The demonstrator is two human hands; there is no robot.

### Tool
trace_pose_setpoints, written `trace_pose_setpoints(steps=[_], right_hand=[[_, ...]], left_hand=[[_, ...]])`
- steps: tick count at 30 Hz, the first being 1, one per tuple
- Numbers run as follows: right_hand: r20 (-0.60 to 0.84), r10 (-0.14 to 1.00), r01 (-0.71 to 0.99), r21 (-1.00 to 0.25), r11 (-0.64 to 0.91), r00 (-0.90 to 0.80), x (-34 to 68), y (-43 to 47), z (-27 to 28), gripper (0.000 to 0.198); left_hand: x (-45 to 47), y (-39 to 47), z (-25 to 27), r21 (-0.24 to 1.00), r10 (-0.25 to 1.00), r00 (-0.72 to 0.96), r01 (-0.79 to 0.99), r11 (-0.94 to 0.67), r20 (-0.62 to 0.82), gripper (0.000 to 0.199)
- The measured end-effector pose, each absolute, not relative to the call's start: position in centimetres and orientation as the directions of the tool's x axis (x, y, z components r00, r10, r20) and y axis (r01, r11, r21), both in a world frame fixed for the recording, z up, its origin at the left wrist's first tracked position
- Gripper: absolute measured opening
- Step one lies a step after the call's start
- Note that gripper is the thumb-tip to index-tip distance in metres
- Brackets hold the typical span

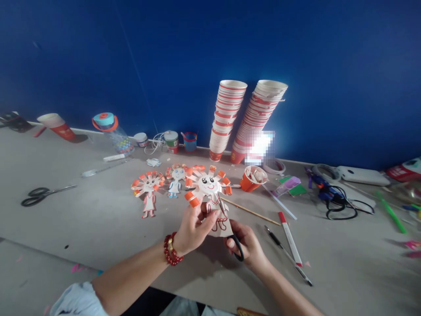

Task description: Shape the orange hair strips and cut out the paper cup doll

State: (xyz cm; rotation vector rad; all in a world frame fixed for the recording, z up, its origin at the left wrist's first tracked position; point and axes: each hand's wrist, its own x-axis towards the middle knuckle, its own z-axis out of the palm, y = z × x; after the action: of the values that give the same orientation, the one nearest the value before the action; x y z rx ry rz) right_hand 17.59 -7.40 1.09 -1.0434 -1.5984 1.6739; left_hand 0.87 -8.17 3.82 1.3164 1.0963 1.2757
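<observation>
A paper-cup doll point(208, 184) with a smiling drawn face and curled orange-tipped strips is pinched in my left hand point(194, 230), thumb in front. Its drawn dress and legs are outlined in red on white paper. My right hand point(246, 245) grips black-handled scissors point(237, 248), whose blades lie along the right side of the drawn body. Just behind stand or lie two finished-looking cut dolls: a red-outlined doll point(149, 193) at the left and a blue-outlined doll point(176, 180) nearer the middle.
Two tall stacks of paper cups point(226, 118) rise against the blue wall. An orange cup point(250, 180) holds scraps. A red-capped marker point(291, 241), a pen point(287, 254) and a wooden stick point(251, 210) lie to the right. Other scissors point(49, 192) lie at the left.
</observation>
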Motion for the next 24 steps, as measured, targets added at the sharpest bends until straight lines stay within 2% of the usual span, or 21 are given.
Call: trace_pose_setpoints(steps=[18, 24], right_hand=[[-0.063, 0.867, 0.105, -0.994, -0.012, -0.495, 17.63, -7.31, 0.12, 0.055], [-0.032, 0.882, 0.170, -0.984, 0.055, -0.471, 17.81, -7.28, 0.14, 0.059]], left_hand=[[1.27, -8.17, 4.30, 0.981, 0.993, 0.057, -0.174, -0.090, 0.101, 0.016], [1.29, -8.28, 4.23, 0.981, 0.994, 0.069, -0.180, -0.074, 0.088, 0.018]])
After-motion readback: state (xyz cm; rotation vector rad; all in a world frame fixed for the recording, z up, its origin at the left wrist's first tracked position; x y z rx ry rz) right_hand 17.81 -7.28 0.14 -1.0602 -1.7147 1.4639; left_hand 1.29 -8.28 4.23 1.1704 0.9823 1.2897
